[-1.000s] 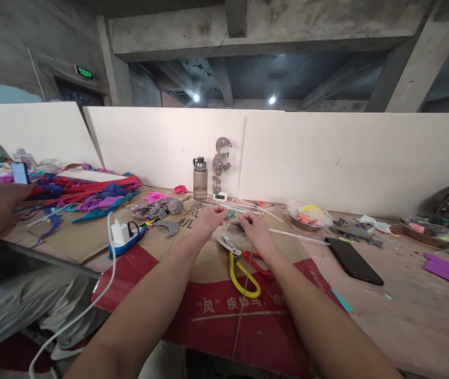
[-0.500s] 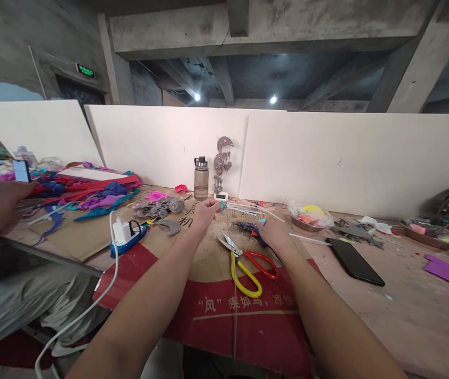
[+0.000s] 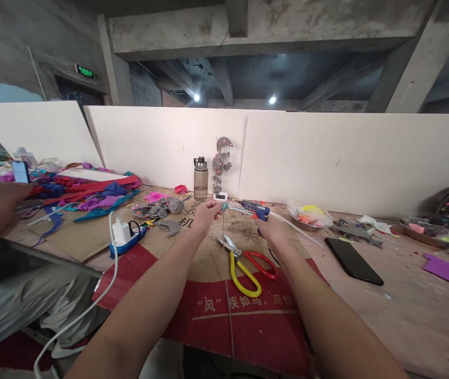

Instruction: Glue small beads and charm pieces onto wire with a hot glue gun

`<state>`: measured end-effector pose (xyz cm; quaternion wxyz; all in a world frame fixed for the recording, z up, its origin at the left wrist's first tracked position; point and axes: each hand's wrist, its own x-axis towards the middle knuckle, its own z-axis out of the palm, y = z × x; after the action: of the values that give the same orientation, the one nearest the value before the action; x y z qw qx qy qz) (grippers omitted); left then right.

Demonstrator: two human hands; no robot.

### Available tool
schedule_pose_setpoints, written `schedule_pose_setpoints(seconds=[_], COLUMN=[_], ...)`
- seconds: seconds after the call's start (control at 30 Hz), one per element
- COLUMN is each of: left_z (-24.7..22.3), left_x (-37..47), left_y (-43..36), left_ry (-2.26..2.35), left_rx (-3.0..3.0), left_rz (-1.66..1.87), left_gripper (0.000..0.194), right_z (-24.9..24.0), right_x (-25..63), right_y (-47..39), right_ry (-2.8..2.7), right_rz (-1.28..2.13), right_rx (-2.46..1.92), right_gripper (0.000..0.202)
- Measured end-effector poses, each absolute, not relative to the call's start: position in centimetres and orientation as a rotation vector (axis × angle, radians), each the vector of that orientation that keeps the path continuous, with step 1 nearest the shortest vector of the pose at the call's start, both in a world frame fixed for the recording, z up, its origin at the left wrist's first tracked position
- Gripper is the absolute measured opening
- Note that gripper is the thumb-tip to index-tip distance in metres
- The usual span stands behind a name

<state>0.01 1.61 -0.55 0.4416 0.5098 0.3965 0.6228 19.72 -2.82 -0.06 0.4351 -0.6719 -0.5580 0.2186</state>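
Observation:
Pinched in the fingertips of my left hand [image 3: 207, 217] is a small teal piece [image 3: 225, 206], with a thin grey string [image 3: 229, 310] running down from it over the cardboard. My right hand [image 3: 273, 232] is wrapped round a blue glue gun [image 3: 261, 211], its nozzle pointing left toward the teal piece but apart from it. A long whitish glue stick [image 3: 302, 231] extends to the right from behind the gun. Below and between my hands lie scissors [image 3: 237, 252] with one yellow and one red handle, blades partly spread.
A bottle [image 3: 200, 180], a small digital timer [image 3: 220, 196] and a grey hanging ornament [image 3: 218, 164] stand at the white board. Grey felt pieces [image 3: 168, 227] and a charger on a blue power strip [image 3: 129, 242] lie left; a black phone [image 3: 353, 261] lies right. Another person's hand [image 3: 1, 197] is far left.
My right hand has raised the glue gun off the cardboard, and its glue stick has tilted. The left hand keeps the teal piece; the string has shifted slightly left.

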Motion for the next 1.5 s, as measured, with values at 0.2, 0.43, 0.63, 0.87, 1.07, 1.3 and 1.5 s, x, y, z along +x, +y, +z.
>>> schedule_pose_setpoints(seconds=[0.2,0.43,0.63,0.87,1.07,1.3,1.5], left_z=[-0.8,-0.8,-0.9,-0.7,-0.3,-0.1,-0.1], left_x=[-0.4,-0.7,-0.9,-0.8,-0.4,-0.3,-0.4], left_y=[2.3,2.7,2.9,2.7,2.1,1.8,1.8], left_ry=[0.987,0.908,0.897,0.845,0.837,0.851,0.851], left_rx=[1.178,1.073,1.049,1.056,1.045,1.066,1.086], left_rz=[1.632,1.669,1.681,1.672,1.658,1.663,1.665], left_gripper=[0.024,0.030,0.033,0.036,0.035,0.030,0.029], right_z=[1.7,0.5,-0.3,-0.8,-0.8,-0.6,-0.3], right_x=[17.3,15.7,15.7,15.9,15.8,15.6,15.4], right_y=[-5.1,-4.9,-4.8,-4.3,-4.4,-4.7,-5.1], right_ry=[-1.384,-1.523,-1.668,-1.752,-1.772,-1.781,-1.790], right_rz=[0.581,0.630,0.262,0.108,0.068,0.056,0.066], right_rx=[-1.479,-1.221,-1.255,-1.277,-1.309,-1.386,-1.421], right_gripper=[0.030,0.024,0.044,0.046,0.043,0.038,0.037])
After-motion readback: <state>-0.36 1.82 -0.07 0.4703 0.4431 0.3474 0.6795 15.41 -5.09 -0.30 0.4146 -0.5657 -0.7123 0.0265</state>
